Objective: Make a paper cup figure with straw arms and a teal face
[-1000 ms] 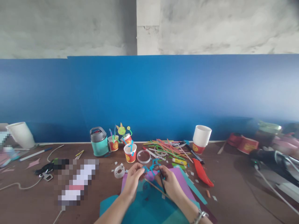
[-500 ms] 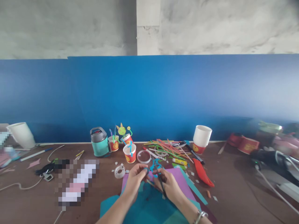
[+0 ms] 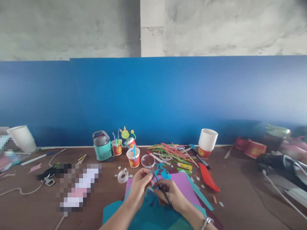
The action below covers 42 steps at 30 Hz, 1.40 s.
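Observation:
My right hand is closed around a pair of scissors with dark handles, its grey blade slanting up and to the left. Between the fingertips of my left hand is a small dark-blue piece of paper, close beside the blade. Whether the blade touches the paper I cannot tell. Beneath both hands lie teal paper and a purple sheet. Cut blue paper scraps rest just beyond my fingers.
Behind my hands stand a decorated paper cup, a tape roll, a round clear lid and a teal container. Coloured sticks, a glue stick, a red strip and stacked cups are to the right.
The scissors have tilted further left, their tip now nearer my left fingertips. My right hand has shifted slightly left and turned; my left hand has stayed almost in place.

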Available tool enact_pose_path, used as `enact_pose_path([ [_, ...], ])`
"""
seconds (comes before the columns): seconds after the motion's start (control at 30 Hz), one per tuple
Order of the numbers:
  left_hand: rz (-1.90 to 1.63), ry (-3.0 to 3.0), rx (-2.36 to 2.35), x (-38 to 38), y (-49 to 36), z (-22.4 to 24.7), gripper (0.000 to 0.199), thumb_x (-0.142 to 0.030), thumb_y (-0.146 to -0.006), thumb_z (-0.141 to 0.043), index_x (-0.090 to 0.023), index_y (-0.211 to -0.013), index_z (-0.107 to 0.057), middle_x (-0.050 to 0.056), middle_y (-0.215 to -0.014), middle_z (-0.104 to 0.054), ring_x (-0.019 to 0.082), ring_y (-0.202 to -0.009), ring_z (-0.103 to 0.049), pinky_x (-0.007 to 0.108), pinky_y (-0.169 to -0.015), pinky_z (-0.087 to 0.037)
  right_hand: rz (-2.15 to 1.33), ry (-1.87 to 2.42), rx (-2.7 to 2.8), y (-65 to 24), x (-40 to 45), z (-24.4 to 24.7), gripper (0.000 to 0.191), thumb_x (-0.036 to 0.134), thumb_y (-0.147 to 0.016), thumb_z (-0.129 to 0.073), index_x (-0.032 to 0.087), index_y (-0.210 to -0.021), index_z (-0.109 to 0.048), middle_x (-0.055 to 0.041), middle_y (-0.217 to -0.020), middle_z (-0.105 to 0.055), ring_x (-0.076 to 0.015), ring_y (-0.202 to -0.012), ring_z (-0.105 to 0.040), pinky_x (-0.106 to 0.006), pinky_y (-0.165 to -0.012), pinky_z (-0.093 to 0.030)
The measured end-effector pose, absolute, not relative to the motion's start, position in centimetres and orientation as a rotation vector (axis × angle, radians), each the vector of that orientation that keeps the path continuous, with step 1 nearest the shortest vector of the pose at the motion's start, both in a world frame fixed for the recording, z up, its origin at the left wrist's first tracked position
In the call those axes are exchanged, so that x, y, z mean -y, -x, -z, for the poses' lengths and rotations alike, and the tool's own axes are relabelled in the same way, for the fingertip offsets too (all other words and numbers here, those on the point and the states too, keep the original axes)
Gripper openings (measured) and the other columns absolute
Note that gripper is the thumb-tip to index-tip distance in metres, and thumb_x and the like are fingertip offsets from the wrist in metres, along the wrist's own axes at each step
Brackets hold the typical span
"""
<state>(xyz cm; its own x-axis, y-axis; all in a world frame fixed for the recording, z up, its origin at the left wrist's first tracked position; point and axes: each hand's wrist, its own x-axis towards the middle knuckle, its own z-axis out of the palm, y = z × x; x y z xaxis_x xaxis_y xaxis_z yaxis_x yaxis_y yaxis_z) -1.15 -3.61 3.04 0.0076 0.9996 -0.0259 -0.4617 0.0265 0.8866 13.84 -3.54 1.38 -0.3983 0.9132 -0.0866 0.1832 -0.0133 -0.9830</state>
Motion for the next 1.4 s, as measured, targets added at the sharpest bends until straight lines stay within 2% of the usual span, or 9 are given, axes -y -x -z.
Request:
enact_pose_path([
  [0.7, -1.344, -0.846, -0.824, 3.28, 1.14, -2.46, 0.031, -0.032, -0.057, -0.082, -0.017, -0.067, -0.057, -0.005, -0.052, -0.054, 0.008, -0.048, -0.046, 0.020, -0.051, -0.034, -1.526, 1.136, 1.642, -13.99, 3.66, -1.70, 0.038, 0.051, -0.071, -0.070, 0.015, -0.082, -0.063, 0.0060, -0.044, -0.054, -0.0076, -0.037, -0.047, -0.017, -0.038, -0.038],
  [1.4, -1.349, -0.833, -0.804, 3.37, 1.10, -2.34, 0.030, -0.031, -0.061, -0.080, -0.017, -0.069, -0.056, -0.005, -0.052, -0.056, 0.008, -0.049, -0.047, 0.019, -0.051, -0.035, -1.515, 1.142, 1.638, -13.84, 3.62, -1.48, 0.043, 0.055, -0.069, -0.070, 0.015, -0.081, -0.062, 0.0062, -0.043, -0.052, -0.0085, -0.038, -0.047, -0.018, -0.038, -0.039],
])
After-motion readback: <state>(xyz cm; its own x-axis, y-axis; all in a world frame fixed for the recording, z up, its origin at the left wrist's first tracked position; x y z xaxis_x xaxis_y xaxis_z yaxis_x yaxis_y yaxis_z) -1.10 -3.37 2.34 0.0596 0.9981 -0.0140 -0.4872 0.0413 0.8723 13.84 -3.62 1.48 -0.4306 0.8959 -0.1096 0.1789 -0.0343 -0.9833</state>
